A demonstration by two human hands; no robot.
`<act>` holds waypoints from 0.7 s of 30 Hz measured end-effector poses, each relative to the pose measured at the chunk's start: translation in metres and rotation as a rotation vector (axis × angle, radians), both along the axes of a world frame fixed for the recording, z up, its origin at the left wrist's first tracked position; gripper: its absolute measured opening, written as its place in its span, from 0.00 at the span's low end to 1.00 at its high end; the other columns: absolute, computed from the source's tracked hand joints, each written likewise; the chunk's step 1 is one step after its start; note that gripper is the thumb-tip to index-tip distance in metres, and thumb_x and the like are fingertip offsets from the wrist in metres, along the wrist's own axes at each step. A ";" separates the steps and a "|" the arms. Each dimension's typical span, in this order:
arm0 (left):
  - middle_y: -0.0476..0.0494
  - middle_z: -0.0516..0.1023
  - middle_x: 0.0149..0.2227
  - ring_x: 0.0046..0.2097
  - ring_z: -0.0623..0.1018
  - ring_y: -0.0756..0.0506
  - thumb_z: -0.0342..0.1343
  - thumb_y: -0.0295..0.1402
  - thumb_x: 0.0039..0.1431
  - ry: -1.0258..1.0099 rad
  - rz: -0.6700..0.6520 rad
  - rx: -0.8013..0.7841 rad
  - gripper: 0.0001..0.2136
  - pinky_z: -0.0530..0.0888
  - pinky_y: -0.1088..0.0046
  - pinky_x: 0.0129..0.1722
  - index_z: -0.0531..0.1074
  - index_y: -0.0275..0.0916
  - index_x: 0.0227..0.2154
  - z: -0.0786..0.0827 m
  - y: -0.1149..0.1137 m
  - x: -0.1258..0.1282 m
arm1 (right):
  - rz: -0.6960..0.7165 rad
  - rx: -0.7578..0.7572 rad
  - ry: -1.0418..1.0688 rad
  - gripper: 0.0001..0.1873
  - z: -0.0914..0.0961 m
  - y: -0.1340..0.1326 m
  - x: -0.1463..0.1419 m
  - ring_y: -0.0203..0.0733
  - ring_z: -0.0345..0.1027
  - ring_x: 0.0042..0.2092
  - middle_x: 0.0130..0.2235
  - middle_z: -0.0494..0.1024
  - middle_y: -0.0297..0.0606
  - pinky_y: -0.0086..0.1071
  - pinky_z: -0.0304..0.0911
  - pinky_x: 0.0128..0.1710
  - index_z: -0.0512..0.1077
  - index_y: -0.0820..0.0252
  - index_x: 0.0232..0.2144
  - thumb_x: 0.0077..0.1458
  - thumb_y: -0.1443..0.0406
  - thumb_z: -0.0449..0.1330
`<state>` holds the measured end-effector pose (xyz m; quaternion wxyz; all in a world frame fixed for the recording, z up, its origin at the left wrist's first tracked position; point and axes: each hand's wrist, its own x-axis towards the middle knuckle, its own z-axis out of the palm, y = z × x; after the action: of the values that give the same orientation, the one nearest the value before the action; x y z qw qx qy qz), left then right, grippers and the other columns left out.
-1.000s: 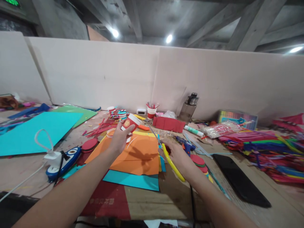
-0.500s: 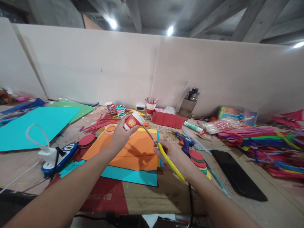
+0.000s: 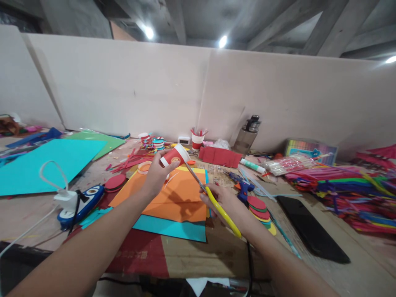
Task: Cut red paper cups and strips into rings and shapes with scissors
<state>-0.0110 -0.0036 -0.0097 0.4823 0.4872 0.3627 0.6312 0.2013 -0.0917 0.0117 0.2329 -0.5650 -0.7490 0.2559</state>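
My left hand [image 3: 154, 176] grips a red and white paper cup [image 3: 173, 156], tilted so its white end faces right. In my right hand [image 3: 228, 203] is a pair of scissors [image 3: 223, 211] with yellow handles. The blades point up and left, with their tips close to the cup's white end; whether they touch it I cannot tell. Below the cup, a thin white sliver [image 3: 170, 178] shows against orange sheets [image 3: 176, 206]. A cut paper ring [image 3: 144, 167] lies left of my left hand. Turquoise paper [image 3: 173, 227] sticks out under the orange.
A blue glue gun [image 3: 245, 189], colored discs [image 3: 258, 209] and a black phone [image 3: 312, 229] lie on the right. Pipe cleaners [image 3: 349, 194] are piled farther right. Behind stand a bottle [image 3: 246, 135] and a cup of red strips [image 3: 198, 141]. A blue power strip [image 3: 82, 208] lies left.
The cup has turned in my left hand, its printed logo now lower and partly behind the thumb. The white sliver below shows more clearly. The scissors stay nearly in place; the view shifts slightly.
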 end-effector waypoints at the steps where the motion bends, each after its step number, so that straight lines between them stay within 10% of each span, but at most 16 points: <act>1: 0.46 0.77 0.39 0.35 0.76 0.48 0.68 0.35 0.43 0.008 0.003 0.001 0.29 0.70 0.75 0.34 0.68 0.42 0.51 0.000 0.000 0.000 | -0.003 -0.003 0.002 0.10 0.001 -0.001 0.000 0.32 0.61 0.21 0.21 0.69 0.30 0.26 0.51 0.22 0.70 0.59 0.29 0.57 0.60 0.55; 21: 0.40 0.76 0.48 0.39 0.77 0.45 0.66 0.38 0.43 0.176 0.000 0.082 0.34 0.75 0.71 0.35 0.69 0.42 0.57 0.004 0.001 -0.004 | 0.000 -0.076 0.017 0.16 0.010 -0.004 -0.002 0.32 0.62 0.22 0.23 0.71 0.32 0.26 0.55 0.24 0.72 0.62 0.32 0.59 0.55 0.56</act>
<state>-0.0152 -0.0026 -0.0053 0.4284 0.5601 0.3775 0.6002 0.1991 -0.0955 0.0212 0.2176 -0.5714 -0.7368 0.2887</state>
